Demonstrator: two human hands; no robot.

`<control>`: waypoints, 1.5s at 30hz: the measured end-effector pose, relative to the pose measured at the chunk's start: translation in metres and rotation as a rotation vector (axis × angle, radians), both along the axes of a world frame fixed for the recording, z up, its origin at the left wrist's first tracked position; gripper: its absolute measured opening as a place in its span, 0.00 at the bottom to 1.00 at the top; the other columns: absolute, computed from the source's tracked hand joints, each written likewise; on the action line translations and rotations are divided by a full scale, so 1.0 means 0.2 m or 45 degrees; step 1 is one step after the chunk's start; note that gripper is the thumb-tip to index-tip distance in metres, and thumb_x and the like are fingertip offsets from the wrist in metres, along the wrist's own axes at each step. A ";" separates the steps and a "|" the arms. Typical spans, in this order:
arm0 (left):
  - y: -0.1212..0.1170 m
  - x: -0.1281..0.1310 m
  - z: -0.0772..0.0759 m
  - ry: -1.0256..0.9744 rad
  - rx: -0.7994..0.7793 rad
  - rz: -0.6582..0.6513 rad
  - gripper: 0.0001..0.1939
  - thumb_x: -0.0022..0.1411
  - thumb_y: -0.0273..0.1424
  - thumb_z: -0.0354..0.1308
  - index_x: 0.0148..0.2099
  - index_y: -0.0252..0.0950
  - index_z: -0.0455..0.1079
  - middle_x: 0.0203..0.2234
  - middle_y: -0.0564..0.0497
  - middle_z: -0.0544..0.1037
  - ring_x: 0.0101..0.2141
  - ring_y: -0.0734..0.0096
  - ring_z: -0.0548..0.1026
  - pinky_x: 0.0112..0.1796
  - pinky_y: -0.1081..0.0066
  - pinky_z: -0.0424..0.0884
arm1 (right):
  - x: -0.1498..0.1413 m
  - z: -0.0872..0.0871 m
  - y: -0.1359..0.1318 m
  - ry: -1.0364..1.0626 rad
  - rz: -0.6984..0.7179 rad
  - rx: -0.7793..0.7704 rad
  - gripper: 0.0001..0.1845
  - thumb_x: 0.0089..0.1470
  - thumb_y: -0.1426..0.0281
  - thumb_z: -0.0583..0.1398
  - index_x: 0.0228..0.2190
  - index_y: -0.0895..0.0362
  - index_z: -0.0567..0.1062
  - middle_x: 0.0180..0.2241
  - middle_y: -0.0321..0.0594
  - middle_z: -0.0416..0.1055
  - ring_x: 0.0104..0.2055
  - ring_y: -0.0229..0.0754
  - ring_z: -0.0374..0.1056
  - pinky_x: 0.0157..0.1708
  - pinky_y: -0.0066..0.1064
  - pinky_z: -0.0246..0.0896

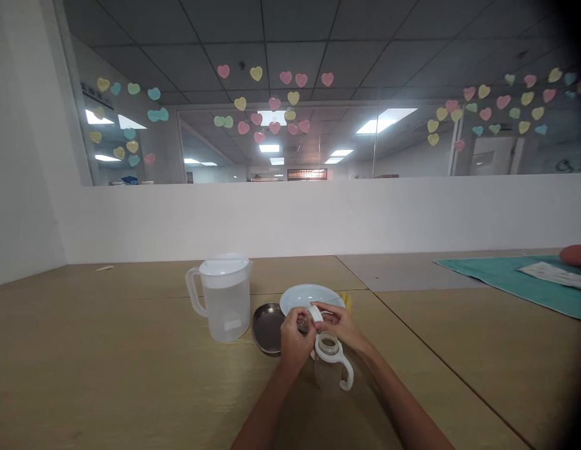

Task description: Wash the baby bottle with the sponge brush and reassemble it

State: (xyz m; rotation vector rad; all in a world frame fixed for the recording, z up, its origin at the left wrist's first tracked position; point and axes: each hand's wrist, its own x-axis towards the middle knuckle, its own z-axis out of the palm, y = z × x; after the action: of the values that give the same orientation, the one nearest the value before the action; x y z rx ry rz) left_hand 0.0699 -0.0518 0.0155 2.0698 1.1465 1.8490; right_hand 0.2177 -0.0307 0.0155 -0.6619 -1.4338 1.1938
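Note:
My left hand and my right hand meet over the table, both closed around a small white ring-shaped cap. A clear part, perhaps a bottle nipple, shows at the left fingertips; its details are too small to tell. Just below my hands stands a clear wide-necked baby bottle, upright and uncapped. A white collar with a curved handle circles its neck. Behind my hands sits a pale, shallow bowl, partly covered by them. An oval dark metal dish lies left of my left hand.
Left of the dish stands a translucent pitcher with a white lid. A yellow object peeks out behind my right hand. Far right, a teal cloth carries a white sheet and a reddish object. A white wall borders the table.

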 end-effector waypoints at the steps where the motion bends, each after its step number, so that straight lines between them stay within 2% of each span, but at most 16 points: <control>1: 0.01 0.00 0.00 0.001 0.004 0.008 0.04 0.52 0.26 0.52 0.32 0.36 0.66 0.27 0.51 0.74 0.29 0.71 0.73 0.32 0.73 0.69 | 0.00 0.00 0.00 0.000 0.004 -0.008 0.31 0.31 0.66 0.72 0.42 0.55 0.77 0.36 0.43 0.76 0.37 0.45 0.72 0.42 0.40 0.66; 8: 0.00 -0.01 0.01 -0.019 0.019 -0.048 0.04 0.56 0.26 0.50 0.32 0.36 0.66 0.27 0.51 0.73 0.30 0.70 0.72 0.34 0.72 0.67 | -0.01 0.01 -0.01 0.021 0.009 -0.048 0.32 0.30 0.64 0.72 0.43 0.54 0.77 0.37 0.43 0.75 0.36 0.46 0.72 0.41 0.41 0.68; 14: 0.00 -0.02 0.02 -0.191 -0.176 -0.336 0.08 0.60 0.33 0.53 0.37 0.34 0.70 0.31 0.49 0.77 0.32 0.70 0.75 0.34 0.72 0.69 | 0.03 0.00 0.01 0.069 0.001 -0.037 0.30 0.36 0.59 0.70 0.44 0.55 0.76 0.41 0.42 0.75 0.36 0.45 0.72 0.42 0.42 0.67; 18: 0.02 -0.01 0.01 -0.435 -0.314 -0.535 0.10 0.58 0.36 0.57 0.38 0.33 0.70 0.33 0.47 0.78 0.35 0.67 0.76 0.37 0.71 0.71 | 0.02 0.00 0.01 0.180 0.048 -0.081 0.27 0.40 0.58 0.68 0.43 0.56 0.76 0.38 0.42 0.75 0.35 0.45 0.73 0.39 0.41 0.69; 22: 0.05 0.00 0.00 -0.554 -0.405 -0.616 0.14 0.56 0.38 0.60 0.40 0.33 0.71 0.36 0.44 0.79 0.37 0.66 0.77 0.39 0.69 0.72 | 0.01 0.02 0.00 0.282 0.013 -0.101 0.25 0.41 0.57 0.67 0.41 0.55 0.74 0.35 0.41 0.75 0.34 0.45 0.73 0.38 0.40 0.69; 25: 0.06 -0.02 -0.01 -0.527 -0.360 -0.437 0.16 0.55 0.38 0.60 0.44 0.34 0.72 0.38 0.44 0.79 0.36 0.66 0.77 0.39 0.69 0.72 | 0.02 0.02 0.01 0.381 -0.081 -0.039 0.23 0.39 0.61 0.68 0.38 0.52 0.70 0.37 0.38 0.73 0.37 0.45 0.72 0.40 0.39 0.67; 28: 0.07 -0.05 -0.01 -0.427 -0.203 -0.149 0.14 0.57 0.36 0.58 0.44 0.36 0.72 0.40 0.45 0.77 0.37 0.67 0.76 0.38 0.69 0.72 | 0.05 0.00 0.04 0.389 -0.304 0.045 0.23 0.39 0.61 0.68 0.35 0.51 0.65 0.36 0.35 0.72 0.36 0.43 0.72 0.42 0.38 0.65; 32: 0.06 -0.07 -0.02 -0.062 -0.024 0.145 0.12 0.59 0.29 0.54 0.44 0.38 0.73 0.40 0.46 0.74 0.41 0.65 0.73 0.43 0.66 0.70 | 0.08 -0.06 0.10 -0.047 -0.785 0.188 0.23 0.37 0.58 0.67 0.33 0.52 0.64 0.35 0.37 0.71 0.41 0.46 0.69 0.43 0.38 0.62; 35: 0.05 -0.07 -0.03 0.250 -0.034 0.187 0.15 0.59 0.25 0.50 0.45 0.39 0.73 0.38 0.47 0.73 0.41 0.65 0.73 0.43 0.65 0.69 | 0.10 -0.09 0.12 -0.468 -1.037 0.206 0.21 0.40 0.54 0.63 0.33 0.54 0.67 0.35 0.41 0.71 0.42 0.49 0.68 0.44 0.40 0.59; 38: 0.04 -0.06 -0.04 0.459 -0.078 0.236 0.16 0.60 0.23 0.48 0.44 0.39 0.73 0.37 0.48 0.76 0.40 0.63 0.72 0.43 0.62 0.66 | 0.10 -0.11 0.12 -0.800 -1.186 0.259 0.19 0.42 0.54 0.61 0.31 0.55 0.69 0.34 0.43 0.72 0.41 0.50 0.67 0.44 0.41 0.57; 41: 0.03 -0.06 -0.03 0.523 -0.106 0.293 0.15 0.62 0.25 0.47 0.43 0.40 0.73 0.36 0.49 0.78 0.42 0.61 0.71 0.45 0.58 0.62 | 0.09 -0.11 0.11 -1.022 -1.264 0.256 0.16 0.43 0.56 0.60 0.29 0.55 0.72 0.38 0.45 0.71 0.46 0.53 0.65 0.48 0.44 0.53; 45: 0.00 -0.06 -0.01 0.454 -0.039 0.296 0.15 0.64 0.27 0.45 0.42 0.40 0.73 0.38 0.49 0.78 0.44 0.61 0.70 0.49 0.55 0.58 | 0.08 -0.12 0.10 -1.151 -1.269 0.194 0.13 0.47 0.58 0.59 0.27 0.55 0.75 0.48 0.50 0.67 0.53 0.55 0.60 0.51 0.47 0.48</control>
State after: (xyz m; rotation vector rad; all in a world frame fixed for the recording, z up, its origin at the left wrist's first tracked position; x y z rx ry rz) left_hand 0.0575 -0.0517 0.0143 2.4043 1.5465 1.5713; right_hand 0.2338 -0.0105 -0.0083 -1.6724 -1.5196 -0.0493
